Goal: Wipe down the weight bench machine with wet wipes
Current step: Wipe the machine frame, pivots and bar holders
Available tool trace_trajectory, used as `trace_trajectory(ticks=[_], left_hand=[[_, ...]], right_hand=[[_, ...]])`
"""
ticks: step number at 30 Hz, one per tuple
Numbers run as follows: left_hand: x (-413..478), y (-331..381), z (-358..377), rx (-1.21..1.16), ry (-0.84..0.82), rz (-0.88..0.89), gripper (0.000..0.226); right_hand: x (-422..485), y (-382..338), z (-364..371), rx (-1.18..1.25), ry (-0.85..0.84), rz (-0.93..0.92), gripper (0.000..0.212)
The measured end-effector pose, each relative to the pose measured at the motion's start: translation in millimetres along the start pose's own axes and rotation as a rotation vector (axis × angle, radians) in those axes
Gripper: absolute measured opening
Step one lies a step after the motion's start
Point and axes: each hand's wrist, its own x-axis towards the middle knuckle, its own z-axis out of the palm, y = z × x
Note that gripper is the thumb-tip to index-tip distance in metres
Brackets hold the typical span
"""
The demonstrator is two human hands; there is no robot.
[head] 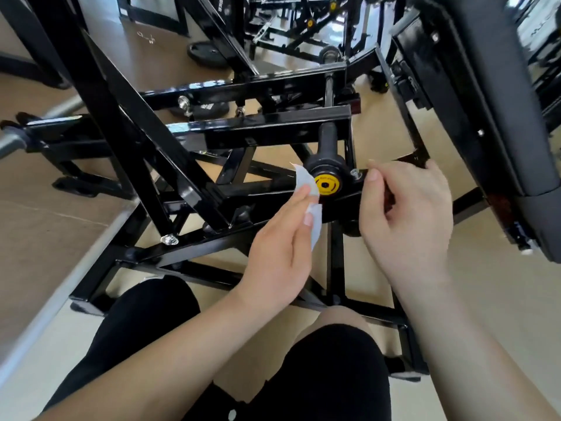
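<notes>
The black steel frame of the weight bench machine [273,129] fills the middle of the view. A black weight peg with a yellow end cap [326,185] sticks out toward me. My left hand [279,247] pinches a small white wet wipe [306,182] just left of the yellow cap. My right hand [406,220] hovers to the right of the peg with its fingers loosely curled and nothing in it. The dark padded bench [491,95] rises at the right.
My knees in black shorts [334,369] are at the bottom, over the frame's base bars. A chrome bar [36,120] juts out at the left. A weight plate [206,53] lies on the brown floor behind, with more black gym machines [303,28] at the back.
</notes>
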Motion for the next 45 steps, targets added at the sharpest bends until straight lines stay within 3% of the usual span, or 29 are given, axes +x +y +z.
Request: trace_trajectory(ticks=[4, 8, 12, 16, 19, 22, 24, 26, 29, 31, 34, 37, 40, 45], left_hand=[[-15.8, 6.9, 6.8, -0.126, -0.009, -0.104, 0.034], [-15.2, 10.3, 12.8, -0.197, -0.067, -0.162, 0.025], [-0.4, 8.1, 15.0, -0.265, -0.106, -0.238, 0.018], [19.6, 3.0, 9.4, -0.204, -0.113, -0.245, 0.016], [28.0, 0.8, -5.3, -0.222, -0.056, -0.302, 0.019], [37.0, -5.8, -21.7, -0.173, 0.093, -0.229, 0.018], [44.9, -9.2, -25.4, -0.134, 0.146, -0.156, 0.018], [50.0, -9.9, -24.4, -0.101, 0.122, -0.082, 0.021], [54.8, -13.6, -23.1, -0.101, 0.070, -0.053, 0.025], [57.1, -19.1, -26.6, -0.093, 0.031, -0.053, 0.030], [60.0, -27.1, -30.1, 0.030, -0.042, -0.012, 0.043], [63.0, -38.8, -25.4, 0.133, -0.224, -0.039, 0.062], [58.6, -69.6, -15.4, 0.280, -0.429, 0.021, 0.068], [52.0, -99.0, -8.1, 0.374, -0.450, 0.110, 0.070]], right_hand=[[-55.4, -28.0, 6.7, 0.194, -0.160, 0.140, 0.033], [-68.1, -10.0, 9.5, 0.589, -0.395, 0.610, 0.037], [-65.3, -1.3, -2.8, 0.679, -0.381, 0.797, 0.007], [-57.2, -12.3, -11.7, 0.599, -0.201, 0.879, 0.023], [-45.9, -22.2, -25.5, 0.458, 0.095, 0.947, 0.024], [-28.7, -28.6, -32.4, 0.205, 0.411, 0.762, 0.023], [-20.0, -27.7, -18.0, 0.046, 0.475, 0.558, 0.016], [-17.7, -21.4, 12.0, -0.001, 0.410, 0.381, 0.007], [-24.6, -11.8, 52.9, 0.022, 0.254, 0.289, 0.004], [-32.7, -6.4, 61.8, 0.004, 0.199, 0.225, 0.017], [-33.0, 2.9, 52.9, -0.165, 0.093, 0.142, 0.053], [-24.9, 16.7, 44.4, -0.428, 0.035, 0.061, 0.057], [-23.6, 31.4, 53.2, -0.559, -0.018, 0.035, 0.066], [-45.9, 33.1, 84.2, -0.504, -0.029, 0.009, 0.075]])
